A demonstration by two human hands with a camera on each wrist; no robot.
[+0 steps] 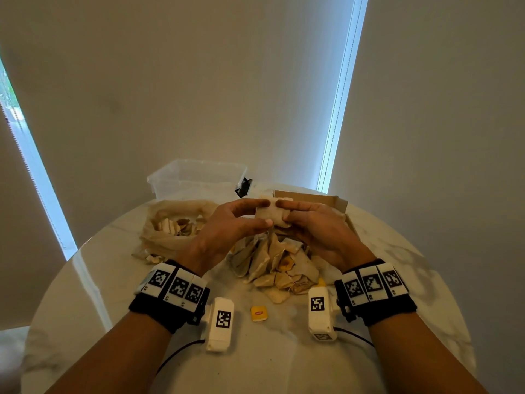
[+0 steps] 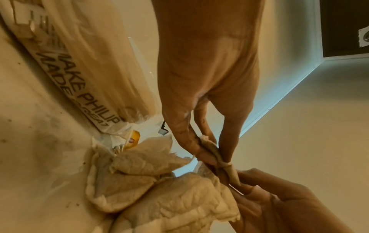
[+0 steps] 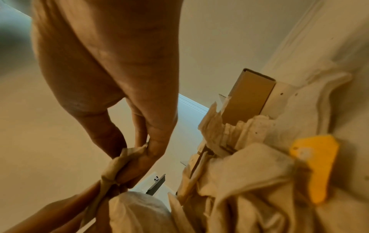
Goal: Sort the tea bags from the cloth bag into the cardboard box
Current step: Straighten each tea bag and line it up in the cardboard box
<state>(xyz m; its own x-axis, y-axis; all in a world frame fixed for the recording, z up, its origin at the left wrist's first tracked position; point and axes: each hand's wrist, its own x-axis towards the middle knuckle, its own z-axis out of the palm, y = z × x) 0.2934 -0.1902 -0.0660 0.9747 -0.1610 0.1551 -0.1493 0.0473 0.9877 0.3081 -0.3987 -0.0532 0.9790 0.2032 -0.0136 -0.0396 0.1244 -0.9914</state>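
Both hands hold one beige tea bag [image 1: 268, 213] up over the middle of the table. My left hand [image 1: 241, 217] pinches its left side between thumb and fingers, and my right hand [image 1: 298, 220] pinches the right side. The same tea bag [image 2: 219, 159] [image 3: 119, 164] shows edge-on in the wrist views. A heap of tea bags [image 1: 278, 265] lies below the hands. The cloth bag [image 1: 170, 226] lies open at the left with more tea bags inside. The cardboard box [image 1: 321, 199] stands behind my right hand, mostly hidden.
A clear plastic tub [image 1: 196, 177] stands at the back of the round marble table [image 1: 99, 280]. A loose yellow tea tag [image 1: 259, 313] lies near the front edge, between my wrists. Another yellow tag [image 3: 317, 164] rests on the heap. Window blinds hang close behind the table.
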